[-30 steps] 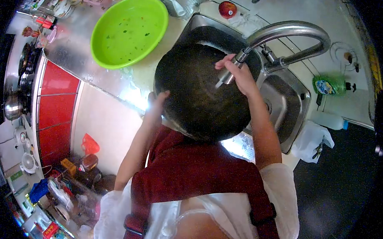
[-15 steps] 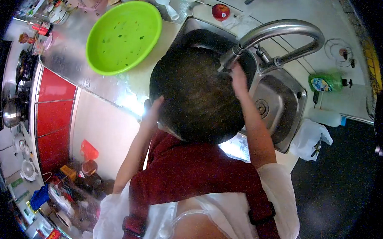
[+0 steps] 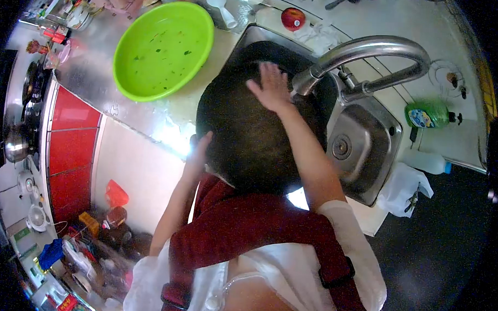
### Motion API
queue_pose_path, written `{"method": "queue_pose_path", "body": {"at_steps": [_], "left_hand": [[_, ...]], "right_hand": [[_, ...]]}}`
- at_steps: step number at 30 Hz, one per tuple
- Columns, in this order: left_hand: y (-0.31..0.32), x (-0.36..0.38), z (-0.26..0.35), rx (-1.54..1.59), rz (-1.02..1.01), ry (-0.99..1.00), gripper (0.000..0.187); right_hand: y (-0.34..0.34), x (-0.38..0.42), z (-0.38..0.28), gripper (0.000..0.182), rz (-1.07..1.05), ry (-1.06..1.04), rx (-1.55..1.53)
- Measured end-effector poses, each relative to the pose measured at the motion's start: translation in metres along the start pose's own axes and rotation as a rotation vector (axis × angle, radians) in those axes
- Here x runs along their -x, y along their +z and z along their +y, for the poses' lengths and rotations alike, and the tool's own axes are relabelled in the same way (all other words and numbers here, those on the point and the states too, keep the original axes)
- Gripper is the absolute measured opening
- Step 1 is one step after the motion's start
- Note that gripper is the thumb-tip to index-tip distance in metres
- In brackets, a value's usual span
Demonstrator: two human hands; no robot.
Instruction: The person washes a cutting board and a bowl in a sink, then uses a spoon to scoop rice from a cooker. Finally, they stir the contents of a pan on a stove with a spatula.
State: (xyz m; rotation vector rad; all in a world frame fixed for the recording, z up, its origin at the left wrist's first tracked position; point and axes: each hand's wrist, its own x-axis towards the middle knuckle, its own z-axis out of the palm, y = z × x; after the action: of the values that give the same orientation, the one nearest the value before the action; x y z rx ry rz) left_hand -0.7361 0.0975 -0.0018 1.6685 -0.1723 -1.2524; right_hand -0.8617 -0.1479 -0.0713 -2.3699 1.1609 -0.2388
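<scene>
A large dark wok [image 3: 249,139] is tilted over the left sink basin [image 3: 243,41] and leans against my apron. My left hand [image 3: 201,148] grips its left edge, thumb on top and the other fingers hidden behind it. Over the upper part of the wok lies my right hand [image 3: 271,89], fingers stretched and spread, holding nothing; it seems to touch the dark surface. Just right of that hand is the spout of the curved metal faucet [image 3: 303,86].
Left of the sink stands a green basin [image 3: 165,51] with dark bits inside. An apple [image 3: 292,18] sits behind the sink. To the right are the second sink bowl [image 3: 356,145], a green soap bottle [image 3: 427,114] and a white bag [image 3: 402,188].
My right hand has moved left from under the faucet onto the upper wok, its fingers now spread. My left hand keeps its grip at the edge.
</scene>
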Motion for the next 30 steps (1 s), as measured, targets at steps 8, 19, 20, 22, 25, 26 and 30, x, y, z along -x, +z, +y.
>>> {"method": "queue_pose_path", "body": {"at_steps": [8, 19, 20, 22, 25, 26, 30], "left_hand": [[-0.001, -0.007, 0.002, 0.293, -0.104, -0.006, 0.064], [-0.008, -0.014, -0.007, -0.017, -0.015, -0.007, 0.068], [-0.005, -0.008, 0.000, -0.029, -0.027, -0.028, 0.074], [-0.006, -0.008, -0.002, -0.030, -0.046, -0.054, 0.074], [-0.015, -0.018, -0.018, -0.070, -0.053, -0.068, 0.077], [-0.018, -0.021, -0.023, -0.102, -0.045, -0.060, 0.079], [-0.007, -0.007, -0.003, -0.055, -0.086, -0.067, 0.081]], "right_hand": [[-0.013, 0.078, -0.118, 0.077, -0.197, -0.350, 0.030], [-0.072, 0.185, 0.038, 0.064, -0.264, -0.071, 0.189], [-0.067, 0.177, 0.060, 0.061, -0.177, 0.012, 0.120], [-0.056, 0.151, 0.079, 0.058, -0.038, -0.002, 0.099], [-0.033, 0.094, 0.092, 0.048, 0.155, 0.078, -0.140], [-0.027, 0.074, 0.089, 0.041, 0.203, 0.174, -0.350], [-0.032, 0.020, 0.053, 0.025, 0.146, 0.498, -1.926]]}}
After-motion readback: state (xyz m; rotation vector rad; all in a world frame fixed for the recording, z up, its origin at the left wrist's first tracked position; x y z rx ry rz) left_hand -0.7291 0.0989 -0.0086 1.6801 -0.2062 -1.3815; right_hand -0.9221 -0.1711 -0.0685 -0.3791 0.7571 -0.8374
